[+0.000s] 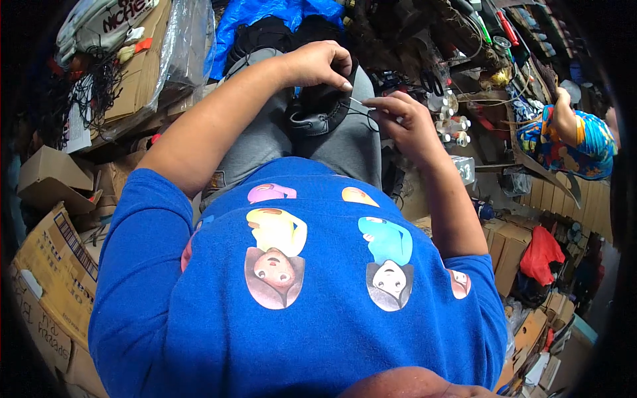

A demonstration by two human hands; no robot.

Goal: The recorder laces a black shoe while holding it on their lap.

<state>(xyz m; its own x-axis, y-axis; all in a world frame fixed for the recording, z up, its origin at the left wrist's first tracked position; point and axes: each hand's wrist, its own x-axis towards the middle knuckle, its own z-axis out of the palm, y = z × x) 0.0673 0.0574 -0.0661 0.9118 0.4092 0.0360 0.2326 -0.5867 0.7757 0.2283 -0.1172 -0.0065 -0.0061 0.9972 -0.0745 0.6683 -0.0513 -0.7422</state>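
On my lap, across grey trousers, lies a black shoe [312, 124] with a grey patch at one end. My left hand [324, 65] is curled over its far side, thumb and fingers closed on the dark upper. Just right of it, my right hand [403, 121] pinches a thin pale tool [358, 104] that points at the shoe's edge. A black cord [368, 118] loops between the shoe and the right fingers. The tool's tip is too small to make out, and part of the shoe is hidden under my left hand.
A blue plastic sheet [240, 20] and dark items lie ahead. Cardboard boxes [53, 174] and tangled black cords crowd the left. Several small bottles [453, 123] stand at the right, near another person in a bright patterned garment [587, 142]. A red bag [541, 255] lies lower right.
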